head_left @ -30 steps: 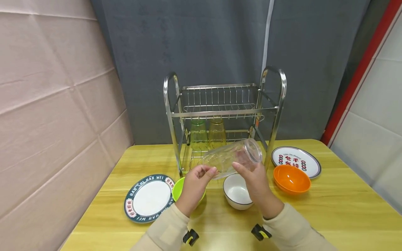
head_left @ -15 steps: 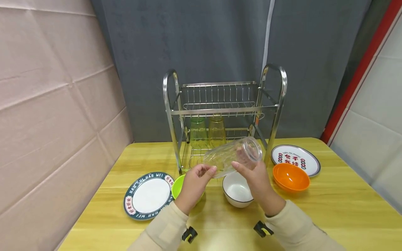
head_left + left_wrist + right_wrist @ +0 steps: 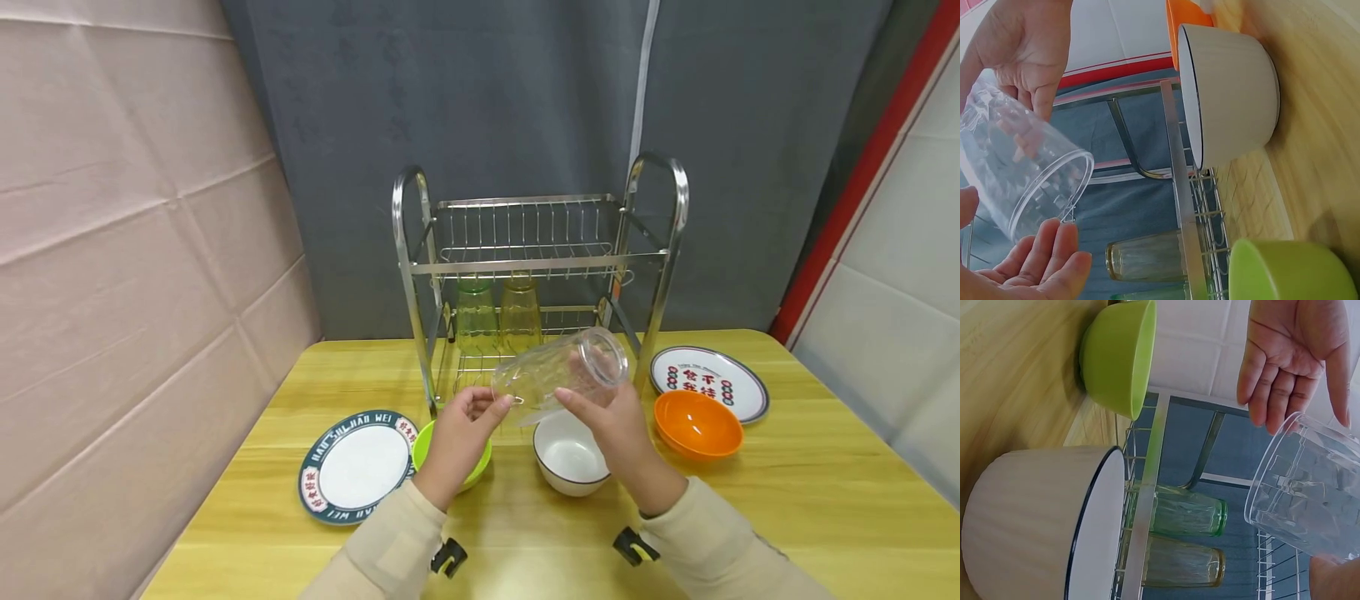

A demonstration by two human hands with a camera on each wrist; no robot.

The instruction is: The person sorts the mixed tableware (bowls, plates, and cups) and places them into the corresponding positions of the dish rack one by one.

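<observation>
A clear plastic cup (image 3: pixel 558 375) hangs tilted in front of the steel dish rack (image 3: pixel 536 267), its mouth pointing down and left. My right hand (image 3: pixel 611 421) grips the cup near its base end. My left hand (image 3: pixel 461 429) is at the cup's mouth with straight fingers and an open palm, its fingertips at the rim. The left wrist view shows the cup (image 3: pixel 1019 169) between the left hand (image 3: pixel 1035 262) below and the right hand (image 3: pixel 1022 50) above. In the right wrist view, the left hand (image 3: pixel 1291 356) spreads open beside the cup (image 3: pixel 1307 487).
A green cup (image 3: pixel 474 321) and an amber cup (image 3: pixel 520 317) stand upside down on the rack's lower tier. On the wooden table (image 3: pixel 787 500) lie a green bowl (image 3: pixel 427 446), white bowl (image 3: pixel 566 454), orange bowl (image 3: pixel 697 425), a blue-rimmed plate (image 3: pixel 352 467) and a lettered plate (image 3: pixel 708 379).
My left hand's fingers have straightened and loosened from the cup's rim. The cup and right hand have shifted very slightly toward the rack.
</observation>
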